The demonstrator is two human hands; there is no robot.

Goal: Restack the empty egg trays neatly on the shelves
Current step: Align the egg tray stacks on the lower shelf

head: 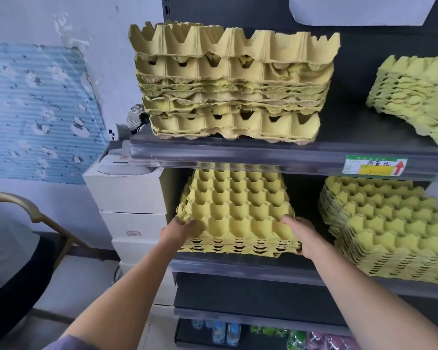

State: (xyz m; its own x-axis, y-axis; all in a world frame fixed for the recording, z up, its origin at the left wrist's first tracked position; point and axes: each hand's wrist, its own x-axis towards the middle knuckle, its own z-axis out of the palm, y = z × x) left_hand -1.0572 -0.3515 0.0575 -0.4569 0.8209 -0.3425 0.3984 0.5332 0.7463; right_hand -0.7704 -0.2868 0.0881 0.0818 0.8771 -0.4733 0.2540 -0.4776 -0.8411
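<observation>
A person's left hand (180, 229) and right hand (301, 233) each gripped a front corner of a low stack (238, 210) of yellow egg trays. The fingers curled over the top tray and down the sides, a two-sided hold that seemed meant to square the pile. The stack sat on the lower shelf (238, 267), its front edge at the lip, with a taller second stack (390, 231) well apart to the right. On the rail (238, 150) above, a green-and-yellow label (376, 165) carried handwritten Chinese characters, too small to read surely, and a red arrow pointing up. Behind the rail, the top stack (233, 87) stood unevenly, some trays nested and others apparently flipped. A skewed stack (415, 97) lay turned at an angle nearby; both probably awaited tidying. On the wall to the left, a blue sheet (36, 109) showed cartoon cats and faint script, likely "Hello Kitty".
</observation>
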